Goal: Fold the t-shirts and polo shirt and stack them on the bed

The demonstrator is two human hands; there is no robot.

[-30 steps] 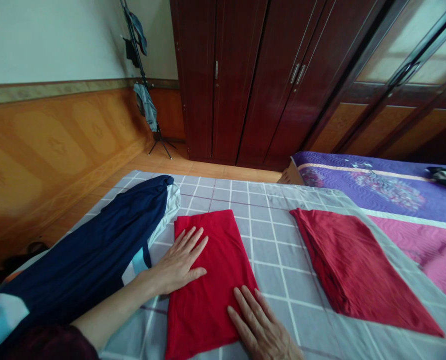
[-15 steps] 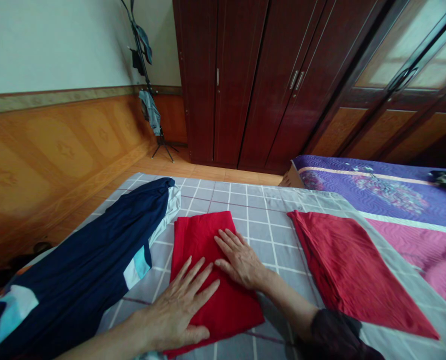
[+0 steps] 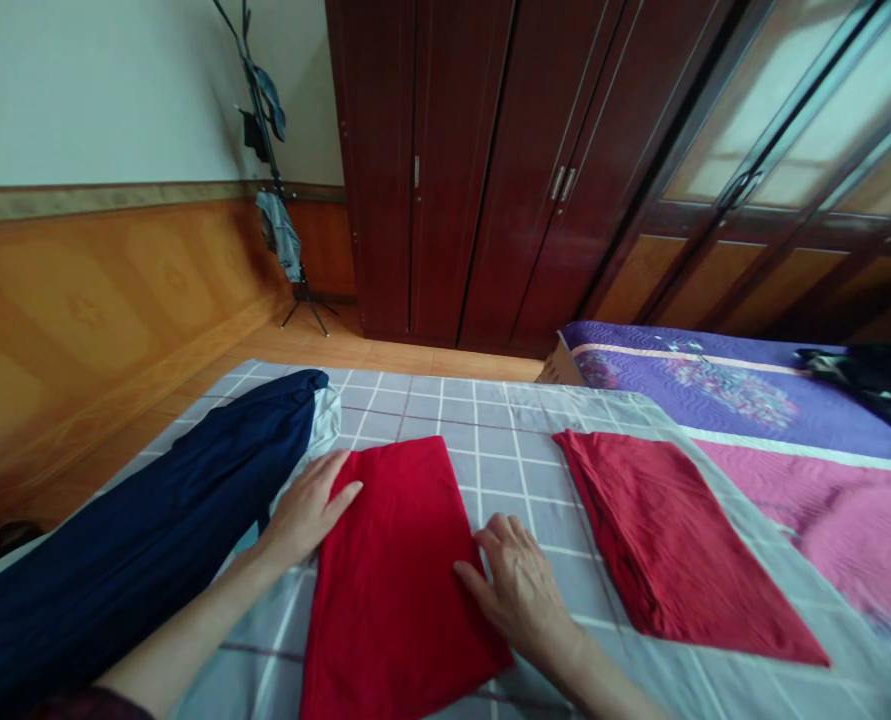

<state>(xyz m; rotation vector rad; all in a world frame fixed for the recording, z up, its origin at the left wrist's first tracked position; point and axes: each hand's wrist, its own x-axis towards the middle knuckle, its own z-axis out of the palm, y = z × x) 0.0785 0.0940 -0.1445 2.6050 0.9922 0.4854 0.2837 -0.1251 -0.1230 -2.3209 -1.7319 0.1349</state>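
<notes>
A folded bright red cloth (image 3: 404, 590) lies flat on the grey checked sheet (image 3: 524, 490). My left hand (image 3: 310, 508) rests at its upper left edge, thumb on the cloth and the fingers close together along the border; nothing is gripped. At the right edge, my right hand (image 3: 516, 580) touches the cloth with its thumb, the fingers slightly bent and apart. To the right lies a second folded red cloth (image 3: 685, 550), darker and more creased. A navy garment (image 3: 182, 510) with light panels stretches along the left, partly behind my left forearm.
Beyond the bed stand a dark red wardrobe (image 3: 445, 200) and, at the back left, a coat rack (image 3: 269, 150) with clothes. A purple and pink bedspread (image 3: 722, 385) is at the right, with a dark item (image 3: 880, 375) on it.
My left hand has moved up and left to the cloth's upper left edge. My right hand has slid from the middle down to the right edge. The view has shifted slightly right.
</notes>
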